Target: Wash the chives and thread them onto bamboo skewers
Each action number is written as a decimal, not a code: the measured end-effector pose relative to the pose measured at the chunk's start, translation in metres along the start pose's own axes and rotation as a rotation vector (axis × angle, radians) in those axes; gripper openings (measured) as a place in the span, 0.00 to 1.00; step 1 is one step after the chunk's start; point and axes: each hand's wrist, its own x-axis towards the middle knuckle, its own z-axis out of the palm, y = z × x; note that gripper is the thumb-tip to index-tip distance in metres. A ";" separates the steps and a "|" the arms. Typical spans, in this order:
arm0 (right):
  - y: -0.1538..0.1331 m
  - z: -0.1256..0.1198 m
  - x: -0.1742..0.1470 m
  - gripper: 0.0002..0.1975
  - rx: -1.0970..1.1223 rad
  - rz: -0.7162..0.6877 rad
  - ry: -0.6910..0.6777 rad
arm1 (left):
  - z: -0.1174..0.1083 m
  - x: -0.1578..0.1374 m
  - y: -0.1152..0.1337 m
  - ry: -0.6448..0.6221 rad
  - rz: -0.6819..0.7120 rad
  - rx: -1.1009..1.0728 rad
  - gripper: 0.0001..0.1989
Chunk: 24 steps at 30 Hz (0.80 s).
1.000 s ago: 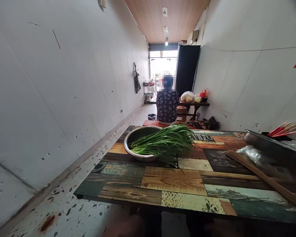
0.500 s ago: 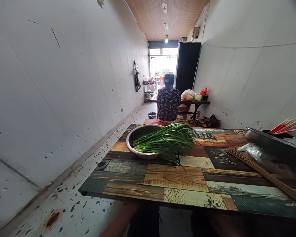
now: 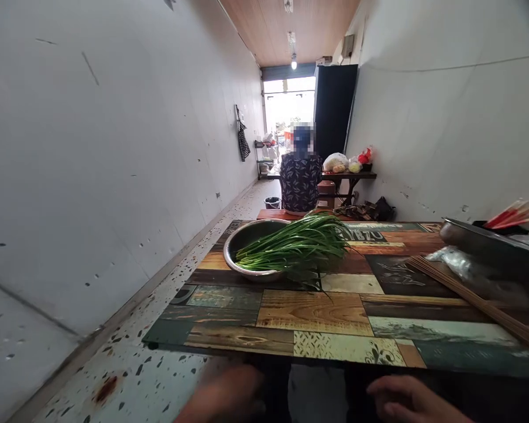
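Note:
My left hand (image 3: 231, 388) is below the near edge of the table, smeared by motion, so its fingers cannot be made out. To the right, my right hand (image 3: 403, 395) is also just below that edge, fingers loosely bent with a gap at the thumb and nothing seen in it. Both are in front of my dark-clothed legs. On the patterned table (image 3: 312, 314), a metal bowl (image 3: 233, 258) holds a bunch of long green leafy stalks, like chives (image 3: 291, 244). Their tips hang over the bowl's right rim onto the tabletop. Neither hand touches them.
Thin brown sticks (image 3: 471, 296) lie bundled at the table's right, beside a clear plastic bag (image 3: 454, 264) and a large metal pan (image 3: 489, 235). Red-and-white sticks (image 3: 518, 214) stand behind. A person (image 3: 300, 182) sits farther off, back turned, at another table (image 3: 357, 175).
Both hands have come up into clearer view below the table edge; before, only dim forearm parts showed. The camera view has shifted slightly. The bowl and greens stay in place.

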 end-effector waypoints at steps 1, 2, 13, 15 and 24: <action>-0.013 -0.016 -0.008 0.26 0.044 -0.016 -0.039 | -0.015 -0.015 0.004 -0.064 0.062 0.001 0.22; -0.024 -0.035 -0.013 0.23 0.006 -0.037 -0.029 | -0.031 -0.028 0.004 -0.079 0.121 -0.055 0.23; -0.006 -0.214 0.003 0.18 -0.964 0.459 0.919 | -0.140 0.028 -0.098 1.245 0.168 0.234 0.31; 0.001 -0.221 0.005 0.18 -1.026 0.496 0.918 | -0.148 0.037 -0.107 1.155 0.233 0.298 0.30; 0.040 -0.249 0.001 0.25 -0.999 0.606 0.830 | -0.152 0.040 -0.113 0.921 0.362 0.334 0.35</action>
